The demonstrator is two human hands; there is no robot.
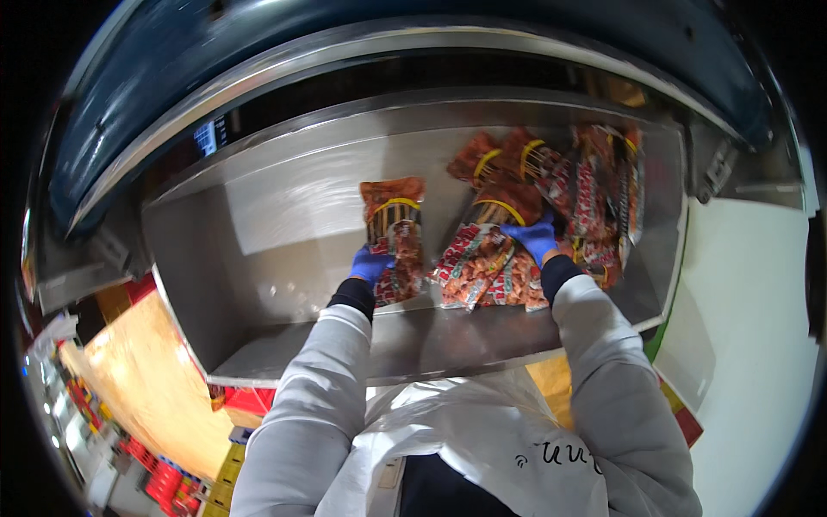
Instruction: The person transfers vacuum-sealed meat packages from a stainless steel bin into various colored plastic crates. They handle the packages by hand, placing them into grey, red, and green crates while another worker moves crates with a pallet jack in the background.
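Inside a long steel trough, my left hand (pixel 370 264), in a blue glove, grips the left edge of a printed food packet (pixel 396 228). The packet is clear with red-brown contents and a yellow-edged dark band, and it lies apart from the others. My right hand (pixel 536 239), also gloved in blue, is closed at the right edge of a similar packet (pixel 500 207) on the pile; its thumb side lies on top and some fingers are hidden. Overlapping packets (pixel 491 271) lie below that hand.
More packets (pixel 594 189) are heaped at the trough's right end. The steel trough (pixel 258 353) has raised walls all round. A dark blue curved machine body (pixel 413 19) spans the far side. A white surface (pixel 749 302) stands right; crates (pixel 164 482) sit low at left.
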